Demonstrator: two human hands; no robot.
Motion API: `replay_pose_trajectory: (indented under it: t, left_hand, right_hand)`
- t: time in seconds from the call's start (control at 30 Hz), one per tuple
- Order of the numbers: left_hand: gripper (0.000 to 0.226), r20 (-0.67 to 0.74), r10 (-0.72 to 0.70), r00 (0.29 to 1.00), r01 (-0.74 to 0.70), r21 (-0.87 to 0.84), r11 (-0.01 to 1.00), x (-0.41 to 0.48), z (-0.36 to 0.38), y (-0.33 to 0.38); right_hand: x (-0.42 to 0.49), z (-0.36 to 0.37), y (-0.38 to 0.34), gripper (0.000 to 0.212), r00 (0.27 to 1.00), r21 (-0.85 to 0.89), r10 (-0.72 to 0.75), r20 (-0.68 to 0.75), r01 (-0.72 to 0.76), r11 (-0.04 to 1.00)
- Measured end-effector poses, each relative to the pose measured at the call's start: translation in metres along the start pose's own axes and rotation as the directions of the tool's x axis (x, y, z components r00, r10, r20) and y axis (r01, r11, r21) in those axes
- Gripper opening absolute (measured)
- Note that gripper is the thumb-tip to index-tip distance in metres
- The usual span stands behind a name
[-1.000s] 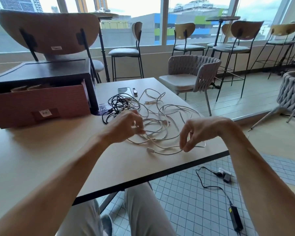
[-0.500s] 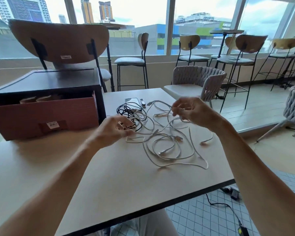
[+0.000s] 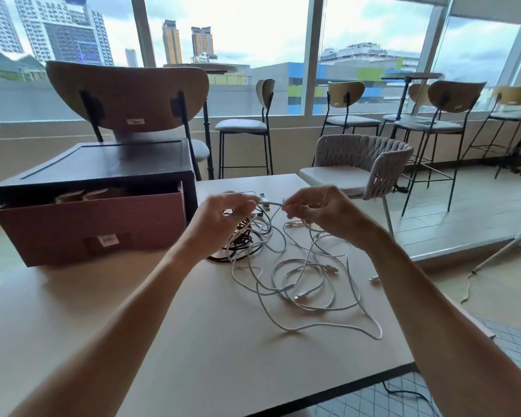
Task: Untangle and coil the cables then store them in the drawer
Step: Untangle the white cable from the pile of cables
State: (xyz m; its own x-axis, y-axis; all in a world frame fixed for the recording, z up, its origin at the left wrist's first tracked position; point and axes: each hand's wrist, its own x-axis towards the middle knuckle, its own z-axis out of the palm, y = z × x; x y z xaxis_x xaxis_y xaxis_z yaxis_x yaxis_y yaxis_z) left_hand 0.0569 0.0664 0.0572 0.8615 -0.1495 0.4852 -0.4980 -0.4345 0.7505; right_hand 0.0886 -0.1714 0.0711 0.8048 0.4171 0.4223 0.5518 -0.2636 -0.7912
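A tangle of white cables (image 3: 306, 284) sprawls over the beige table (image 3: 193, 341), with a bundle of black cables (image 3: 247, 240) lying just behind it. Both hands are raised above the pile. My left hand (image 3: 223, 218) and my right hand (image 3: 319, 210) pinch the same white cable, and a short stretch of it (image 3: 269, 203) spans between their fingertips. More white cable hangs down from my right hand to the pile. A dark cabinet (image 3: 103, 164) stands at the table's left with its reddish-brown drawer (image 3: 88, 224) pulled partly open.
A chair (image 3: 127, 97) is stacked upside down behind the cabinet. A small dark phone-like object lies behind my hands, mostly hidden. A woven grey chair (image 3: 364, 164) stands past the table's far right corner. Bar stools line the windows. A black cord (image 3: 409, 394) lies on the tiled floor.
Both hands have risen from the pile and come together, lifting one white cable between them. The left hand left the black bundle. The camera has tilted upward.
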Motion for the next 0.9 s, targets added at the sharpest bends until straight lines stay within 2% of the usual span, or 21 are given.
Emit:
replay_pose_trajectory:
  t: [0.07,0.13,0.27,0.33,0.5,0.6,0.67,0.73,0.8,0.9]
  left_hand:
    - [0.011,-0.019,0.045,0.999,-0.045,0.0,0.999,0.004,-0.002,0.006]
    - [0.017,-0.065,0.087,0.994,-0.085,0.033,0.996,0.008,-0.009,0.01]
    - [0.018,-0.208,0.083,0.975,-0.062,0.104,0.993,0.012,-0.04,0.011]
    - [0.018,-0.287,0.031,0.957,-0.004,0.094,0.996,0.01,-0.061,0.007]
    - [0.027,-0.508,-0.163,0.846,0.166,-0.039,0.985,-0.004,-0.11,-0.01]
    - [0.025,-0.568,-0.282,0.773,0.256,-0.127,0.958,-0.013,-0.113,-0.014]
    - [0.023,-0.53,-0.345,0.775,0.271,-0.213,0.939,-0.017,-0.107,-0.012]
    - [0.018,-0.379,-0.394,0.837,0.27,-0.341,0.901,-0.018,-0.096,-0.003]
    - [0.01,-0.157,-0.407,0.9,0.285,-0.492,0.822,-0.015,-0.081,0.007]
    - [0.017,0.063,-0.368,0.928,0.345,-0.527,0.777,-0.005,-0.051,0.018]
  right_hand:
    - [0.008,0.002,-0.011,0.007,0.998,0.029,-0.054,-0.009,0.055,0.998]
    - [0.016,0.001,-0.018,0.011,0.997,0.022,-0.082,0.016,0.081,0.996]
    - [0.021,-0.012,-0.025,0.022,0.981,-0.086,0.0,0.193,0.017,0.996]
    - [0.019,-0.02,-0.019,0.026,0.979,-0.104,0.047,0.196,-0.027,0.994]
    - [0.008,-0.025,0.006,0.03,0.987,0.035,0.159,-0.003,-0.159,0.987]
    - [0.008,-0.014,0.007,0.027,0.948,0.126,0.243,-0.204,-0.221,0.967]
    - [0.017,-0.007,0.003,0.022,0.894,0.243,0.328,-0.304,-0.261,0.934]
    - [0.031,-0.006,-0.008,0.019,0.867,0.387,0.374,-0.33,-0.237,0.891]
    - [0.048,-0.009,-0.026,0.016,0.889,0.513,0.35,-0.295,-0.162,0.843]
    - [0.065,-0.012,-0.053,0.022,0.959,0.644,0.231,-0.165,-0.073,0.761]
